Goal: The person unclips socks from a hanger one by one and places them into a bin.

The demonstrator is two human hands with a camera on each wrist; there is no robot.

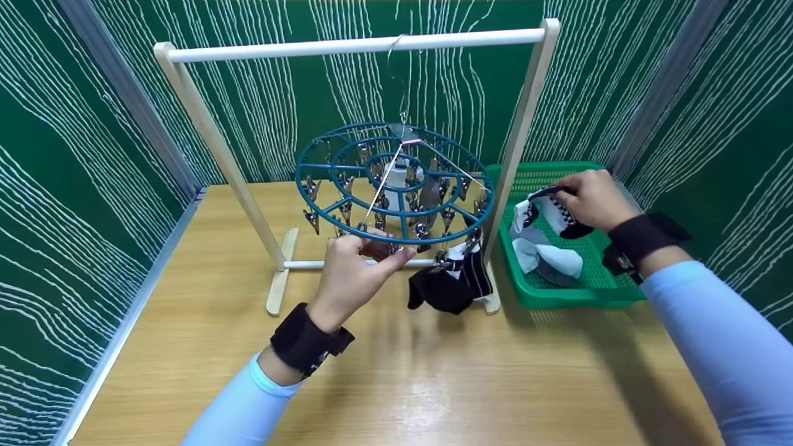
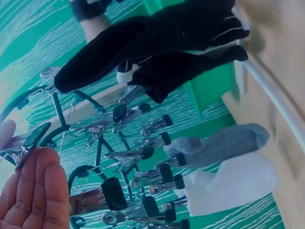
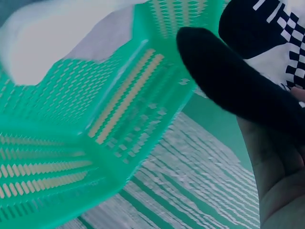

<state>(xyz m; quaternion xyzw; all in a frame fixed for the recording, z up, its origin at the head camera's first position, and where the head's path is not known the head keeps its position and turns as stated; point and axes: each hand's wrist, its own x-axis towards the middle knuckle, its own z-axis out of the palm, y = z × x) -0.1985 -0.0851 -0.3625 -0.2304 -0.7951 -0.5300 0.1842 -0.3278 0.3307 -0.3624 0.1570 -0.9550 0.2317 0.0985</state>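
A round teal clip hanger (image 1: pixel 396 179) hangs from a wooden rack (image 1: pixel 353 44). At its front rim my left hand (image 1: pixel 379 246) pinches a metal clip (image 2: pixel 26 141) between thumb and fingers (image 2: pixel 35 195). A black sock (image 1: pixel 447 286) dangles from a clip just right of that hand; it fills the top of the left wrist view (image 2: pixel 157 45). Over the green basket (image 1: pixel 560 296) my right hand (image 1: pixel 573 189) grips a black-and-white checkered sock (image 1: pixel 551 214), whose black toe (image 3: pixel 233 81) lies across my palm.
Grey (image 2: pixel 224 143) and white (image 2: pixel 233 183) socks lie in the basket (image 3: pixel 95 143). The rack's feet (image 1: pixel 280 272) stand on a wooden table (image 1: pixel 403 371). Green patterned walls close in on the left, back and right.
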